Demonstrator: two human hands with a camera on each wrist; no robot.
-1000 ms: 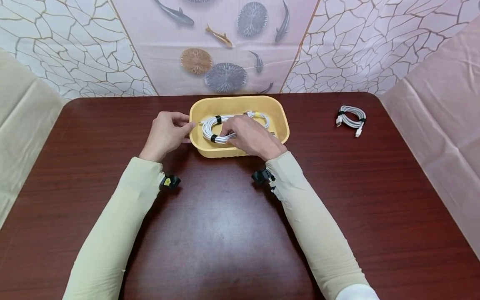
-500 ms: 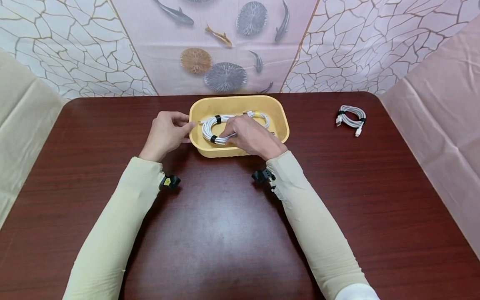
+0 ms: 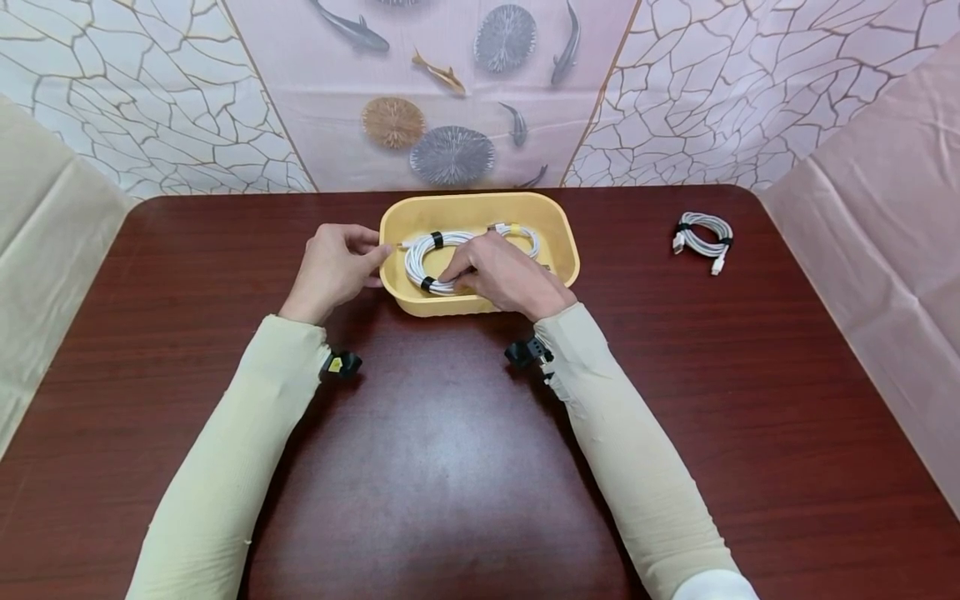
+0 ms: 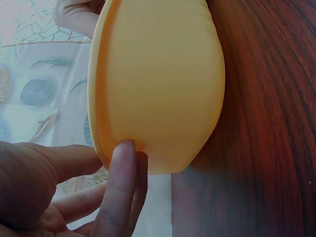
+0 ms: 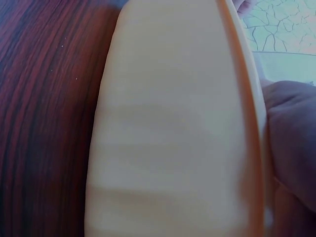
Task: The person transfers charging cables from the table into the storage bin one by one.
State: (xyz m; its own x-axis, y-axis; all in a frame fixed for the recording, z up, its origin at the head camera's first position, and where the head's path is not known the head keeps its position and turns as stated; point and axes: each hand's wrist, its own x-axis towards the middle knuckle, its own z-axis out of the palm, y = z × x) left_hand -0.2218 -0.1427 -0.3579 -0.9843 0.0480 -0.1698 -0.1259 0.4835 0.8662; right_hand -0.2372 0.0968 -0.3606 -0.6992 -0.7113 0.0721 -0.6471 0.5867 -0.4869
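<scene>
A yellow plastic bin stands near the far edge of the table. My left hand pinches the bin's left end; in the left wrist view the thumb is at the rim and the fingers lie against the outer wall. My right hand reaches over the front rim and pinches the near side of a coiled white cable with black ties, low in the bin. A smaller white cable coil with a yellow tie lies behind that hand, partly hidden. The right wrist view shows mostly the bin's outer wall.
Another coiled cable, greyish white with black ties, lies on the dark wooden table at the far right. A patterned backdrop rises behind the far edge. Pale cloth hangs at the sides.
The coiled white cable has settled slightly lower and opened a little wider in the bin, with my right fingertips shifting slightly along it. The left hand has stayed at the bin's end.
</scene>
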